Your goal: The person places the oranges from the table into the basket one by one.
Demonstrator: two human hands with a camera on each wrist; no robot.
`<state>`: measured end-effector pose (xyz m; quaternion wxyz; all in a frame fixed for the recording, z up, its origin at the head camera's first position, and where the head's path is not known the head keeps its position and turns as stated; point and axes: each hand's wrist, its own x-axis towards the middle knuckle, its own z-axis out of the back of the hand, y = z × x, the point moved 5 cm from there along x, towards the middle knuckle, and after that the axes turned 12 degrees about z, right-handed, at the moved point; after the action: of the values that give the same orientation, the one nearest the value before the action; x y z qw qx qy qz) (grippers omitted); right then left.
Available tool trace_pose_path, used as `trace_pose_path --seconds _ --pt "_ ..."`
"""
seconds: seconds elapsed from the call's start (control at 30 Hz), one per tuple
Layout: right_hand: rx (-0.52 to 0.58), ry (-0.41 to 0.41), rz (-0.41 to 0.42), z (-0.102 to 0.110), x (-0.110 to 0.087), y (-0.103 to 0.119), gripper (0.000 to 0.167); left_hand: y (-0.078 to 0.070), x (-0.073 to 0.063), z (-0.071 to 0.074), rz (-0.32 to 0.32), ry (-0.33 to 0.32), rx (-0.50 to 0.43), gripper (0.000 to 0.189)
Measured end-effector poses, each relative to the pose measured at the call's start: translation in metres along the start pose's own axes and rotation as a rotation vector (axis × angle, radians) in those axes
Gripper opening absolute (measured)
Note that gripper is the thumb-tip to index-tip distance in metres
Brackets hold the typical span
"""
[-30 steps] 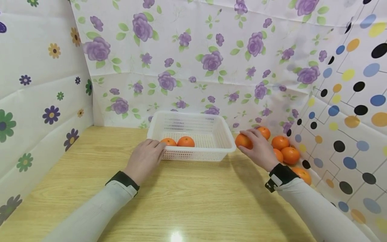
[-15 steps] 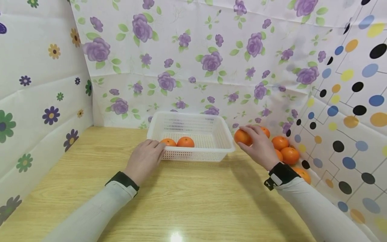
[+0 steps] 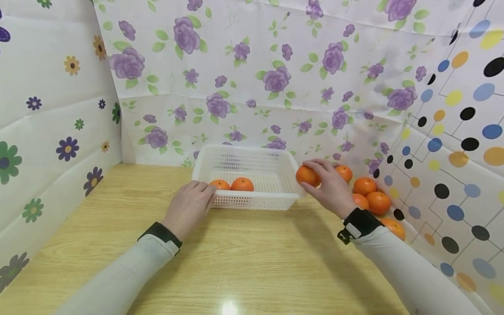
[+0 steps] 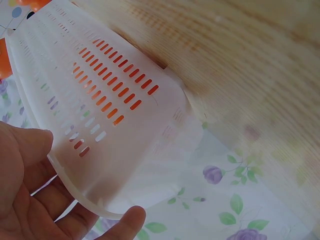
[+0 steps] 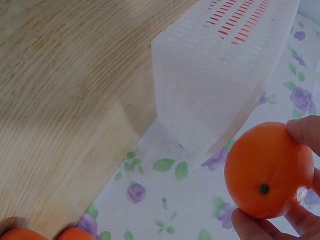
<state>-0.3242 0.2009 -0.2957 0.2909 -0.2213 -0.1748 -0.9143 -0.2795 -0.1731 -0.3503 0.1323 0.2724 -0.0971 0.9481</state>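
Grasping one orange [image 3: 307,175] in the right hand [image 3: 330,187], just beside the right end of the white basket [image 3: 267,194]; overlapping that rim in the head view, but with rose-print cloth [image 3: 244,78] showing between fruit and basket in the right wrist view. Cannot tell whether over the rim or outside it. Gripping the basket's near rim close to its left corner with the left hand [image 3: 190,204], fingers bent over the edge.

Open inside the basket: slotted floor to the right of the left pair [image 3: 242,184]. Open in front: table [image 3: 244,253] between the forearms. Bounded behind by the rose-print cloth, on the right by spotted cloth [image 3: 456,175].

Partly hidden behind the front wall: both fruits of the left pair. Partly covered by the right hand: one of the loose oranges [image 3: 379,203]. Cut off in the right wrist view: two oranges below, holding fingers at the side.

Counted in the head view: eight oranges, with one held, two in the basket, five loose at the right; one basket.
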Motion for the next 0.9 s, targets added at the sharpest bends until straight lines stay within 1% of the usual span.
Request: trace_pose_path --seconds 0.17,0.47,0.67,0.77,0.9 --pt "0.037 0.015 0.018 -0.006 0.005 0.005 0.061 0.001 0.0 0.0 -0.006 -0.012 -0.004 0.024" --pt "0.072 0.044 0.034 -0.015 0.014 0.013 0.061 0.0 0.0 0.0 -0.011 -0.018 0.0 0.022" --pt "0.084 0.053 0.08 -0.022 0.023 0.022 0.059 0.001 0.0 0.001 -0.023 -0.039 -0.009 0.022" --pt "0.084 0.067 0.099 -0.027 0.028 0.025 0.059 0.001 0.0 0.001 -0.027 -0.031 -0.01 0.023" --pt "0.084 0.092 0.093 -0.033 0.033 0.028 0.06 0.001 0.0 0.0 -0.02 -0.013 -0.014 0.024"
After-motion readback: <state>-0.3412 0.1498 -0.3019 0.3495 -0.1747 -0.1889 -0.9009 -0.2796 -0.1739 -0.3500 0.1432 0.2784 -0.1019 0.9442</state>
